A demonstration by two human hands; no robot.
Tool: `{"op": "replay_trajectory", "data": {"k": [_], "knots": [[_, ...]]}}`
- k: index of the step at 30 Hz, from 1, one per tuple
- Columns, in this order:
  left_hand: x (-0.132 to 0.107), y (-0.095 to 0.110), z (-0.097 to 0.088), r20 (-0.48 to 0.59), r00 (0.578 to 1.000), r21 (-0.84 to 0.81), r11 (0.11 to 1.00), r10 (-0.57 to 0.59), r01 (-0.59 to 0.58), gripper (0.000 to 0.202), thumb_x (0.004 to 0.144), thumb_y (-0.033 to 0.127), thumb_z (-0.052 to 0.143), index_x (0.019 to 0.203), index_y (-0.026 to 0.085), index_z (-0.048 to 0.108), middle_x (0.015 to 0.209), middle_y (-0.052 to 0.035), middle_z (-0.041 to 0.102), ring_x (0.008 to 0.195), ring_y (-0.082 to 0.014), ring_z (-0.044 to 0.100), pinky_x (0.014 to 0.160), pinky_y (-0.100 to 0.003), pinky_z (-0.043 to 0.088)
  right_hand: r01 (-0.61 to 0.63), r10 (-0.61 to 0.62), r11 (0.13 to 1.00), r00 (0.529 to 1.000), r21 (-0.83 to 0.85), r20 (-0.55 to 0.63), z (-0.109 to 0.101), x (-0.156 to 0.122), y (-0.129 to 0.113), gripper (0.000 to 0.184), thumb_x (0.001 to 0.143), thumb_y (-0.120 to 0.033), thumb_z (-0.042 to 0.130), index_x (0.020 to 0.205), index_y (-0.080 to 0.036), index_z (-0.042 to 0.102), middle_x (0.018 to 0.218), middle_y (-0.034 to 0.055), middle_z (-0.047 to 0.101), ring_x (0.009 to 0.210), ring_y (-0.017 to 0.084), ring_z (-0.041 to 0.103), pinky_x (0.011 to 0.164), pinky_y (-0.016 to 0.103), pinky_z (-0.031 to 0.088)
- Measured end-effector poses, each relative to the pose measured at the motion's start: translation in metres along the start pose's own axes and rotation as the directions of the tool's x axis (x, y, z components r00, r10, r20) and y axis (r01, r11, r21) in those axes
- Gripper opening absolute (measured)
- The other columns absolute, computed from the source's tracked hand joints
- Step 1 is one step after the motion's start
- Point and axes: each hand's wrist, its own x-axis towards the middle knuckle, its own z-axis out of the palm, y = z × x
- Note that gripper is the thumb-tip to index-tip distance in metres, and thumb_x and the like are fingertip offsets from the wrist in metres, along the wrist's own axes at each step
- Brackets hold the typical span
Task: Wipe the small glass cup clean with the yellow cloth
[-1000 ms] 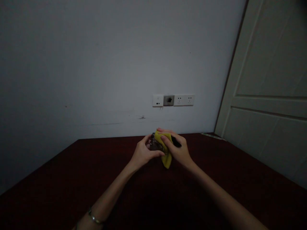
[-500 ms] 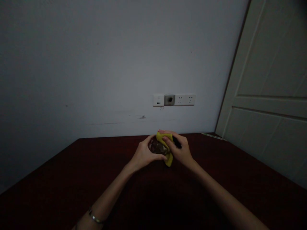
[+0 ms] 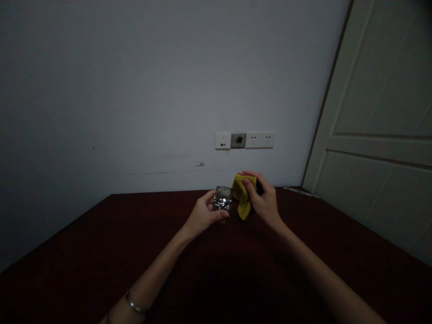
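Yellow cloth (image 3: 241, 197) is bunched in the right hand (image 3: 265, 202). Thumb on the near side, fingers curled over the top, closed tight on it. The loose end of the cloth hangs below the thumb. Something dark shows behind the right fingers, too dim to identify.

Left hand (image 3: 202, 215) grips a small clear glass object (image 3: 222, 199) that is faceted and catches light. Thumb on the near lower edge, fingers wrapped round the far left side. Exact shape not readable in this light.

Glass object on the left, cloth just beside it on the right. Touching or barely apart, cannot tell. Both are held over the far middle of the table (image 3: 101, 252). They look raised off it, but the contact point is in shadow.

Table is dark red-brown and runs to the wall (image 3: 135, 90). Thin metal bracelet (image 3: 133, 307) on the left wrist. Wall is plain grey-white with scuff marks low down. A row of sockets (image 3: 245, 140) sits on the wall above the hands; one plate is darker than the white ones. Pale panelled door (image 3: 381, 135) on the right, angled in. A thin light strip (image 3: 299, 191) lies at the table's far right corner by the door.
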Motion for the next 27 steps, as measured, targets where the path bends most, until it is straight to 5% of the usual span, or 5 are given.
{"op": "replay_trajectory", "data": {"k": [6, 9, 13, 18, 27], "knots": [[-0.002, 0.004, 0.005, -0.022, 0.996, -0.044, 0.996, -0.081, 0.080, 0.074, 0.052, 0.051, 0.079, 0.108, 0.011, 0.052, 0.098, -0.0123, 0.062, 0.072, -0.0192, 0.063, 0.054, -0.030, 0.055, -0.074, -0.004, 0.978, 0.928, 0.196, 0.371, 0.002, -0.004, -0.022, 0.035, 0.091, -0.042, 0.039, 0.120, -0.027, 0.051, 0.125, 0.0049, 0.055, 0.115, 0.019, 0.051, 0.101, 0.038, 0.038], [-0.002, 0.005, 0.003, 0.000, 0.995, -0.060, 0.994, -0.096, 0.096, 0.069, 0.057, 0.055, 0.074, 0.106, 0.010, 0.054, 0.093, -0.0117, 0.063, 0.068, -0.0182, 0.063, 0.053, -0.029, 0.055, -0.045, -0.055, 0.980, 0.872, 0.191, 0.487, -0.002, -0.006, -0.021, 0.064, 0.075, -0.051, 0.061, 0.131, -0.027, 0.038, 0.132, 0.0076, 0.047, 0.120, 0.025, 0.047, 0.103, 0.042, 0.036], [-0.002, 0.007, 0.001, 0.009, 0.991, -0.070, 0.989, -0.131, 0.131, 0.061, 0.062, 0.059, 0.068, 0.097, 0.010, 0.059, 0.078, -0.0095, 0.063, 0.057, -0.0141, 0.060, 0.048, -0.025, 0.052, 0.158, -0.195, 0.981, 0.820, 0.115, 0.538, -0.004, -0.007, -0.019, 0.099, 0.052, -0.045, 0.081, 0.134, -0.028, 0.029, 0.143, 0.0117, 0.029, 0.132, 0.030, 0.031, 0.108, 0.047, 0.029], [-0.002, 0.013, 0.003, -0.032, 0.977, -0.067, 0.976, -0.211, 0.208, 0.053, 0.070, 0.060, 0.060, 0.084, 0.009, 0.060, 0.067, -0.0081, 0.061, 0.048, -0.0113, 0.055, 0.042, -0.021, 0.048, 0.276, -0.239, 0.961, 0.767, 0.029, 0.595, -0.002, -0.009, -0.019, 0.093, 0.058, -0.040, 0.078, 0.135, -0.029, 0.027, 0.146, 0.0132, 0.022, 0.133, 0.031, 0.029, 0.104, 0.050, 0.035], [-0.002, 0.011, 0.003, 0.000, 0.976, -0.010, 0.976, -0.217, 0.217, 0.058, 0.071, 0.062, 0.057, 0.095, 0.008, 0.059, 0.072, -0.0096, 0.063, 0.051, -0.0135, 0.059, 0.045, -0.025, 0.052, 0.230, -0.218, 0.972, 0.816, 0.047, 0.535, 0.003, -0.011, -0.013, 0.072, 0.061, -0.027, 0.075, 0.124, -0.026, 0.040, 0.131, 0.0118, 0.039, 0.126, 0.027, 0.038, 0.104, 0.047, 0.033]]}}
